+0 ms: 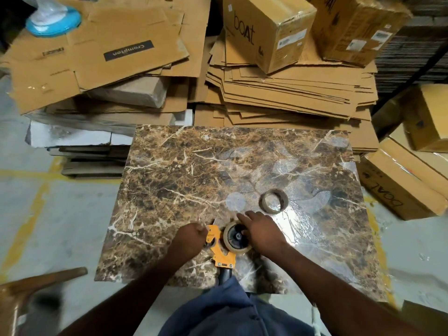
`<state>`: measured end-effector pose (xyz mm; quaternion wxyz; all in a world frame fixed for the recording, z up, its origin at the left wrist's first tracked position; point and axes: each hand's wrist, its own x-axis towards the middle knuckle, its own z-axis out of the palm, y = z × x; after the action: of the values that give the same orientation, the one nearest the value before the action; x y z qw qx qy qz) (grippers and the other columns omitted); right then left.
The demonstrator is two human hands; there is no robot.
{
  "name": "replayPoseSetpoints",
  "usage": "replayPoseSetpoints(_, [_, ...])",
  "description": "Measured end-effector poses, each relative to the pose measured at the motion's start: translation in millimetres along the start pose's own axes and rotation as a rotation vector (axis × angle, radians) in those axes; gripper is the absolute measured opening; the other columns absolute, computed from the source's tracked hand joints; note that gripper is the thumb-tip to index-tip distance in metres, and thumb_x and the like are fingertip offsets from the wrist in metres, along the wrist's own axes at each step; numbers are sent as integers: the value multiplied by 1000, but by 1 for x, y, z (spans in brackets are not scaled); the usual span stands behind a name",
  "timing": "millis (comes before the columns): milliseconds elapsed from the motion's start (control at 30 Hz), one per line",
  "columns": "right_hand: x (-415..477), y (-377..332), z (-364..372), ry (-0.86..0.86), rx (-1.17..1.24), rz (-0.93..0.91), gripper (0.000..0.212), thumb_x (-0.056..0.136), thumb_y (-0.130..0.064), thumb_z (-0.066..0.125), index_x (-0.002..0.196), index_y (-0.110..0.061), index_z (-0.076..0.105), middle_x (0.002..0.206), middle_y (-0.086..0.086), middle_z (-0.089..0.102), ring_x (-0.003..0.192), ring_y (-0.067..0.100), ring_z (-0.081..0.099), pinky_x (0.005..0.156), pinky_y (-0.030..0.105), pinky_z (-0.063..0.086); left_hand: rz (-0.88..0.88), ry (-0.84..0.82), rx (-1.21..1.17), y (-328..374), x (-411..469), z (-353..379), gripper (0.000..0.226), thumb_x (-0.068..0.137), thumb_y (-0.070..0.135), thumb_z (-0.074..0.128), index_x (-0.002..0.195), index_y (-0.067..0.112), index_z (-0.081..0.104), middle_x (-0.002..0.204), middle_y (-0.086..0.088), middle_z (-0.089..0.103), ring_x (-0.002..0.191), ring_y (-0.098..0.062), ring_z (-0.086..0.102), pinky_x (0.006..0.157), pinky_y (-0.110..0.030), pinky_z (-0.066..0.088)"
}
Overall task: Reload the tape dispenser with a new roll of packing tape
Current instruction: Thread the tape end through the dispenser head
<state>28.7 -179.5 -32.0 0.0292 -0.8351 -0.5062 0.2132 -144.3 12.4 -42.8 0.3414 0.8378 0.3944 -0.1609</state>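
An orange tape dispenser [221, 253] lies flat on the marble-patterned tabletop [169, 180], its black handle toward me. A roll of clear packing tape [236, 237] sits on its black hub. My right hand [260, 230] rests on the right side of that roll, index finger stretched forward. My left hand [190, 238] is closed around the dispenser's front end near the blade. A bare cardboard tape core [274, 200] stands apart on the table, beyond my right hand.
Flattened cardboard sheets [278, 93] are stacked behind the table, with closed boxes [269, 30] on top and more boxes [402, 183] at the right. A wooden chair back [36, 282] is at the lower left. Grey floor with yellow lines surrounds the table.
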Motion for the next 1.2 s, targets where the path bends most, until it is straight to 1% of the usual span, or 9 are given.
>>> replayPoseSetpoints(200, [12,-4,-18,-107,-192,-115,42,91,-18,58,132,-23,58,118,7,64,108,32,61,85,41,47,133,10,-82,35,21,-11,28,102,29,60,87,12,76,84,-12,77,77,-28,71,62,-29,45])
replayPoseSetpoints(300, [10,2,-22,-167,-90,15,38,91,-12,55,128,-20,60,113,11,64,101,34,67,79,40,52,200,-42,-71,55,32,-21,20,103,26,63,102,13,78,98,-10,78,89,-25,70,66,-28,41])
replayPoseSetpoints(400, [3,1,-21,-164,56,165,26,89,-9,54,114,-13,60,108,14,65,99,36,68,74,40,53,242,-87,-173,63,38,-25,14,100,13,61,91,22,66,90,-18,71,75,-20,62,70,-34,58])
replayPoseSetpoints(467, [-2,-2,-18,-140,115,258,23,89,-12,52,112,-12,57,106,14,66,99,36,68,71,38,50,230,-59,-162,60,37,-27,19,99,8,59,99,27,62,86,-6,68,70,-13,59,65,-24,54])
replayPoseSetpoints(533, [-7,-6,-14,-132,142,316,25,90,-16,51,114,-11,54,106,14,67,98,36,68,70,38,49,224,-16,-121,52,36,-26,15,97,11,62,108,21,63,90,2,71,75,-14,66,65,-32,56])
replayPoseSetpoints(667, [-13,-8,-8,-113,229,426,30,90,-24,55,117,-11,53,106,13,68,98,34,68,68,36,47,280,-43,-74,41,28,-20,4,90,12,68,88,15,68,80,-1,70,75,-16,68,69,-39,57])
replayPoseSetpoints(767, [-17,-10,-4,-96,297,478,30,89,-25,55,116,-10,55,106,13,69,98,34,68,73,37,52,328,-111,26,43,20,-20,14,85,23,70,74,14,67,71,1,66,68,-21,65,62,-33,50])
replayPoseSetpoints(967, [-18,-12,-5,-82,358,520,30,87,-25,56,112,-9,55,106,14,70,98,34,69,75,39,54,489,7,595,50,7,0,43,100,53,51,119,21,74,103,-6,71,90,-28,70,74,-36,52])
replayPoseSetpoints(1200, [-16,-11,-9,-95,364,516,30,88,-28,58,111,-9,55,108,14,70,101,34,68,76,38,52,353,58,763,65,-5,18,34,102,39,53,126,26,74,127,-6,68,116,-27,61,96,-43,48])
